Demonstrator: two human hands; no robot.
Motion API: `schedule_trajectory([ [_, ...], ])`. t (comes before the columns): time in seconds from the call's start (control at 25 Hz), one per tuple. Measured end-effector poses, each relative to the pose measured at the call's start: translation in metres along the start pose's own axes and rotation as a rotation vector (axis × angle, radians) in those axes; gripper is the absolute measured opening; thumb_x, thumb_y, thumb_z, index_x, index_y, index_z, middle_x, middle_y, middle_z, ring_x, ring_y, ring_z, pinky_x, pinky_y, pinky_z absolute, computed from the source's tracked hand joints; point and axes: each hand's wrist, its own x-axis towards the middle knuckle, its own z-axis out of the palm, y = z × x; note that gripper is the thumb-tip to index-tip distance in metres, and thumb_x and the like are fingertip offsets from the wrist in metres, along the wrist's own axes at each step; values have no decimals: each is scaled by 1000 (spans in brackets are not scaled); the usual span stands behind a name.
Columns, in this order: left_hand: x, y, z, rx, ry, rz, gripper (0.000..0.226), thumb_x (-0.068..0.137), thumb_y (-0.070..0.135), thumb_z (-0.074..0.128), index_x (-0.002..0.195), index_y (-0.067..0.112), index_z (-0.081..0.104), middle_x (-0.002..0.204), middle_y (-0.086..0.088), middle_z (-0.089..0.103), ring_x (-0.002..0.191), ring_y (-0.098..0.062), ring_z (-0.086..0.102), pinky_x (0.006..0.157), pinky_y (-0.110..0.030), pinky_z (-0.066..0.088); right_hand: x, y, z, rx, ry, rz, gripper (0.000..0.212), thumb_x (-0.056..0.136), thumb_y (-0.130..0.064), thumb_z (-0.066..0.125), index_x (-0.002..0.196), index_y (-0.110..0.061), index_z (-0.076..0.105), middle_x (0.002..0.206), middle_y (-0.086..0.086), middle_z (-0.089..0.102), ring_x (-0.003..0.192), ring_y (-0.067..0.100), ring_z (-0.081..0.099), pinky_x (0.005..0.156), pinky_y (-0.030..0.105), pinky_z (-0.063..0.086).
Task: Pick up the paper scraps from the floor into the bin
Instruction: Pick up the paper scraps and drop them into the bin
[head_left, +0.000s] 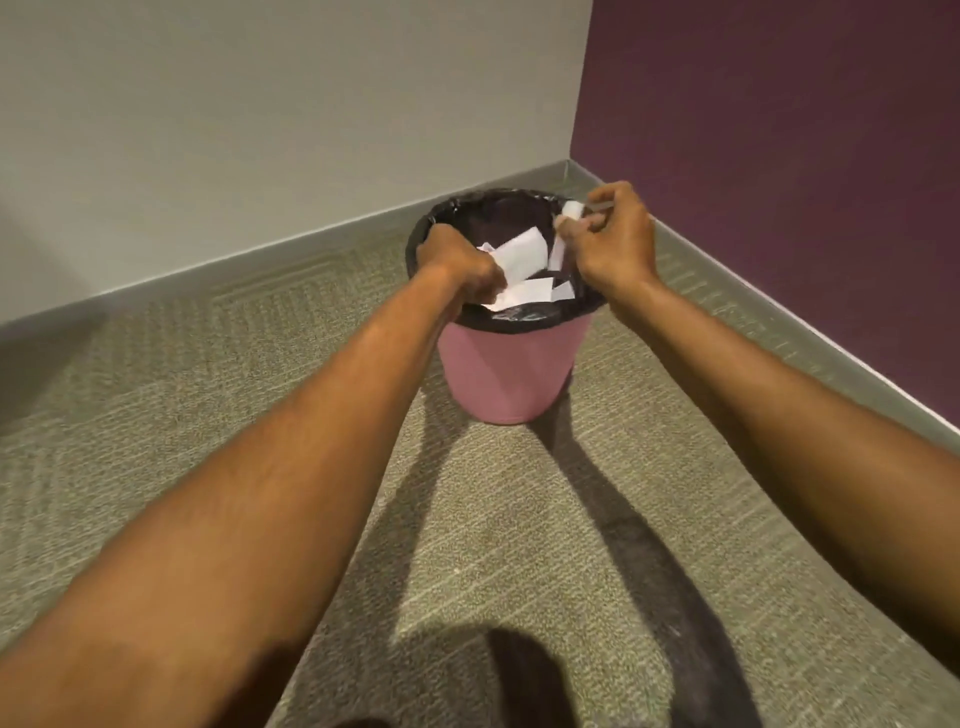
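A pink bin (506, 371) with a black liner stands on the carpet near the room's corner. Both my hands are over its mouth. My left hand (457, 260) is closed around white paper scraps (522, 252) that stick out to the right above the opening. My right hand (613, 234) pinches other white paper scraps (571, 210) at the bin's far right rim. More white scraps (535, 293) lie inside the liner, below the hands. I see no scraps on the visible carpet.
Grey-green patterned carpet (519, 519) covers the floor. A pale wall (260, 130) with a grey baseboard runs behind the bin and a purple wall (779, 156) stands to the right. Shadows of my arms fall on the carpet in front.
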Motion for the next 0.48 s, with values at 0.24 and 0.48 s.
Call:
schedule_trajectory([
  [0.24,10,-12,3,35,181,117,38,68,2,71,103,15,61,102,-7,64,92,-27,64,80,-36,57,-1,23,-7,-50,-44,18,7,90,-16,58,95,-19,62,95,6,70,91,24,68,84,47,57],
  [0.48,16,-25,-14,61,375,146,20,78,-1,59,73,16,51,80,-2,55,72,-18,52,62,-34,48,-6,35,-16,-115,62,-28,5,88,-12,62,88,-15,65,87,0,68,84,17,65,76,31,53],
])
